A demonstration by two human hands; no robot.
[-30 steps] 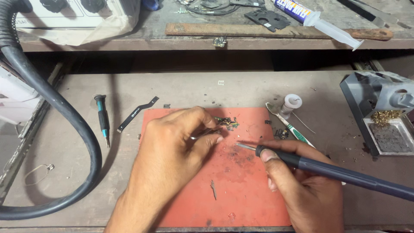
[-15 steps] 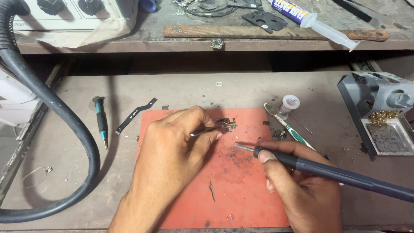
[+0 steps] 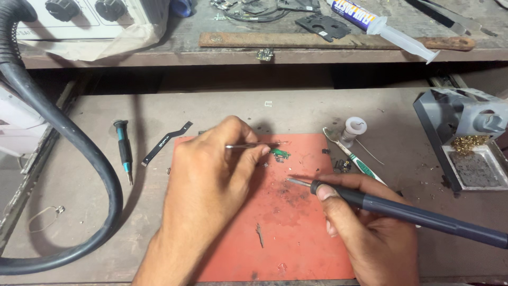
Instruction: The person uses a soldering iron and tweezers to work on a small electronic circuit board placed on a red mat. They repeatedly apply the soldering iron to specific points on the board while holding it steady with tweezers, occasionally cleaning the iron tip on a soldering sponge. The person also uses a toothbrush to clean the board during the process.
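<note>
Tweezers (image 3: 253,145) in our left hand (image 3: 211,180) now pinch the small green board (image 3: 280,154) on the red mat (image 3: 296,233), slightly lifted since before; our right hand (image 3: 370,233) grips the iron (image 3: 402,212) (tip hovering near).

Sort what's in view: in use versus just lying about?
In use: left hand holding tweezers on the small green board; right hand holding the soldering iron; red mat.

Lying about: screwdriver, black strip, syringe, hose, iron stand.
</note>
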